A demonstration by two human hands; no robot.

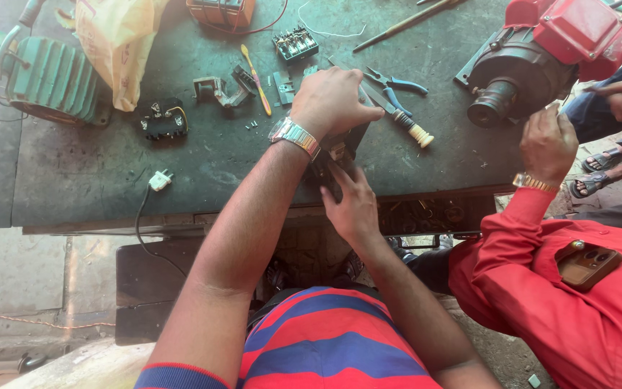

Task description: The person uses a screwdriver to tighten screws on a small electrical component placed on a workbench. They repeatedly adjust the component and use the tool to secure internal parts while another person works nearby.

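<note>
My left hand (334, 101), with a metal watch on its wrist, closes over the top of a small black electrical part (340, 149) on the dark workbench (80, 173). From below, my right hand (350, 205) touches the same part with its fingers at the near edge. Most of the part is hidden under both hands. Just right of my left hand lie blue-handled pliers (397, 86) and a screwdriver with a pale handle (413, 130).
A red and black motor (534, 61) stands at the back right; a person in a red shirt (577, 288) reaches a hand (547, 144) toward it. A green motor (48, 75), yellow bag (118, 43), black terminal blocks (161, 121), toothbrush (255, 72) and white plug (158, 180) lie about.
</note>
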